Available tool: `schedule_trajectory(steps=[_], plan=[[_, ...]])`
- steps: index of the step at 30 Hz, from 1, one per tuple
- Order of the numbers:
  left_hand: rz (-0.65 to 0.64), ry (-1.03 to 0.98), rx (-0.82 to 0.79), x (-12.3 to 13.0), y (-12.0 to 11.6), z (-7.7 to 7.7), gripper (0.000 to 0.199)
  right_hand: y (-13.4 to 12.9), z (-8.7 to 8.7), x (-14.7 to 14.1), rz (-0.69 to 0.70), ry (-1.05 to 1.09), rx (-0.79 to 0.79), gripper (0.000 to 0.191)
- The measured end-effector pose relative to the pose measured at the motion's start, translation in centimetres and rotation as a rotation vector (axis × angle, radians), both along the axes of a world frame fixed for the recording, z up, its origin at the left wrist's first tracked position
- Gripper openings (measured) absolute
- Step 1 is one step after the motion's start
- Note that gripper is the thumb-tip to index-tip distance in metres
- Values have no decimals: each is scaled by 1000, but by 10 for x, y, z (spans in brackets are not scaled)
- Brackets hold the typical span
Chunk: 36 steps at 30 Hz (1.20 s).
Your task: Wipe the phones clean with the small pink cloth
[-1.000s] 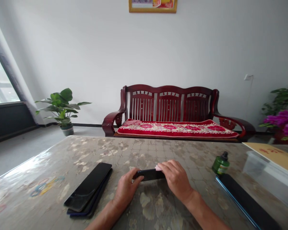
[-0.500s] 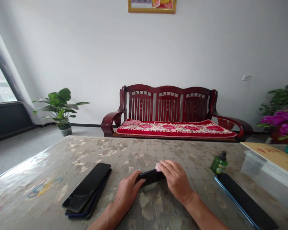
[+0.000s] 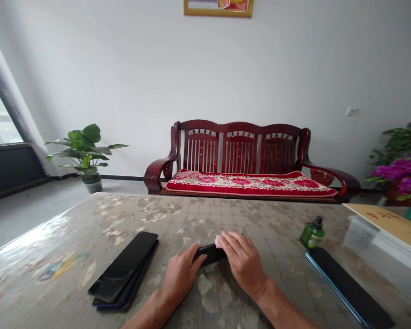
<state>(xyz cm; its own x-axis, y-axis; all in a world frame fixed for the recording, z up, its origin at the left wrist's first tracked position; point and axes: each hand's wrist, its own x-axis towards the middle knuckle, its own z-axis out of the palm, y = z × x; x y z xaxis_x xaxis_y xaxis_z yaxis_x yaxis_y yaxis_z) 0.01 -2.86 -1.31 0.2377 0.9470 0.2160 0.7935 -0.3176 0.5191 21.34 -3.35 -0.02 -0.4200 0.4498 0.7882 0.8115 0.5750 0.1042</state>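
A black phone-like slab (image 3: pixel 210 254) is held on its edge above the table, near the middle front. My left hand (image 3: pixel 182 270) grips its left end between thumb and fingers. Over its right part lies my right hand (image 3: pixel 243 261), fingers pressed together around a small pink cloth or pad (image 3: pixel 218 241) that touches the slab's upper edge. Much of the slab's right end is hidden behind that hand. To the left lie stacked dark phones (image 3: pixel 125 267), the upper one with its black face up.
On the patterned table (image 3: pixel 178 219), another dark phone (image 3: pixel 349 285) lies at right beside a green bottle (image 3: pixel 312 233). A clear box (image 3: pixel 380 251) stands at far right. Coloured rubber bands (image 3: pixel 60 266) lie at left. Beyond is a wooden bench (image 3: pixel 239 151).
My right hand has slid left along the slab with the pink piece, closer to my left hand. My left hand has stayed nearly in place.
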Motion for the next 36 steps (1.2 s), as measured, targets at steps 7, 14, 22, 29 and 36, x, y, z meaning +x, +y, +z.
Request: schedule_trajectory(steps=[7,14,22,29,36], plan=[[0,6,-3,-3,1,-2,11,10,1,24,-55,24,25,29],[4,32,3,0,-2,-3,13,3,2,12,-45,28,29,29],[-61,-27,2,1,-2,-3,18,-2,-1,-18,60,4,57,27],[-47,6,5,-1,-1,-7,31,16,-3,28,-85,133,-28,28],[-33,-6,15,0,0,-8,35,25,-21,38,-231,376,-316,33]])
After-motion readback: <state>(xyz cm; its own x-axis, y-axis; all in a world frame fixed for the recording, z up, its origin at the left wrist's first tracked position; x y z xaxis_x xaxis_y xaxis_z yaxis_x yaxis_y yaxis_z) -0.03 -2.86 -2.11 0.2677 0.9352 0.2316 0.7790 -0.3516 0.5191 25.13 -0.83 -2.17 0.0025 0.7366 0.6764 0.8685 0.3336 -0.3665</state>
